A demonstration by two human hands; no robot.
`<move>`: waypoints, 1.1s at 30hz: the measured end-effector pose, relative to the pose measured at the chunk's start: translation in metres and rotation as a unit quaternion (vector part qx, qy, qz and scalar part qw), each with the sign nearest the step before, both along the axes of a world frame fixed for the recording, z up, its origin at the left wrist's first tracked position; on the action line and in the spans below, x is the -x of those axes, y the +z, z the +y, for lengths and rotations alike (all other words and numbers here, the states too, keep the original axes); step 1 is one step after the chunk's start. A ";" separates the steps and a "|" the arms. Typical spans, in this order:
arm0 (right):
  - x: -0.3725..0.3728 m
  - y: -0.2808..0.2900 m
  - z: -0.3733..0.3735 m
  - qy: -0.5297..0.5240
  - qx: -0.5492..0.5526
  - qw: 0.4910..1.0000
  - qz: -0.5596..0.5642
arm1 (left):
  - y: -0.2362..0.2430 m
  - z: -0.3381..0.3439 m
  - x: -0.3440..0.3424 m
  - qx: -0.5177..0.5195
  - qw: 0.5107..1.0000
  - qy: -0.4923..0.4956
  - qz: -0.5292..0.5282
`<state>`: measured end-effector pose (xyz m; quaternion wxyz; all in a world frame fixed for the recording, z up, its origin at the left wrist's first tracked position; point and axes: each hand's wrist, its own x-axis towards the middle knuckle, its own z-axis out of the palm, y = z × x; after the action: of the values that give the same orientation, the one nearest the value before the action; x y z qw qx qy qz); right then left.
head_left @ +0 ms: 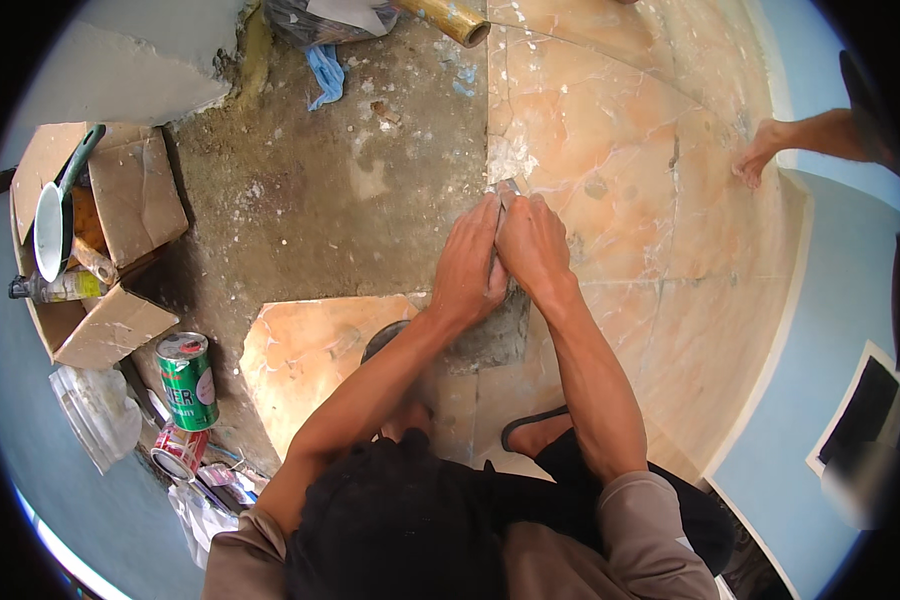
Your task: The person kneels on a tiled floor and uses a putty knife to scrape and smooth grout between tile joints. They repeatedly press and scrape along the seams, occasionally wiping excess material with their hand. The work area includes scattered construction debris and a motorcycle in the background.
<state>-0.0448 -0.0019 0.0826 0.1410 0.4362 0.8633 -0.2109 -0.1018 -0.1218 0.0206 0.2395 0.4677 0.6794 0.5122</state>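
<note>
My left hand (467,255) and my right hand (532,240) meet at the border between the bare concrete and the tiled floor. Both are closed, thumbs side by side, around a thin grey strip-like piece (508,187). Only its tip and a narrow edge show between my fingers, so its kind is hidden. Just beyond the tip lies a broken, whitish patch (511,157) at the tile edge. Beneath my wrists is a darker grey patch of floor (495,335). A loose-looking marbled tile (305,350) lies on the concrete near my left forearm.
At left stand an open cardboard box (142,190) with a ladle-like green-handled pan (50,232), a green can (187,380) and a red can (178,448). Farther off lie a blue rag (325,75) and a bamboo-like tube (452,20). Another person's bare foot (760,150) is at right.
</note>
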 end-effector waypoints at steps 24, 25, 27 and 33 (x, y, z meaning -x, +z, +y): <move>-0.051 -0.003 -0.013 -0.386 0.367 0.786 0.313 | -0.004 0.001 0.017 0.045 0.966 -0.047 0.249; -0.053 -0.007 -0.017 -0.397 0.363 0.777 0.327 | -0.005 0.001 0.016 0.045 0.966 -0.045 0.253; -0.051 -0.013 -0.024 -0.419 0.355 0.758 0.353 | -0.007 0.000 0.015 0.045 0.964 -0.040 0.259; -0.039 -0.014 -0.022 -0.479 0.349 0.747 0.302 | -0.011 -0.001 0.011 0.058 0.963 -0.053 0.257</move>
<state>-0.0056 -0.0237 0.0685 -0.1039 0.6262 0.4047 -0.6583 -0.1129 -0.1226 0.0091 0.1106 0.6044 0.7207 0.3210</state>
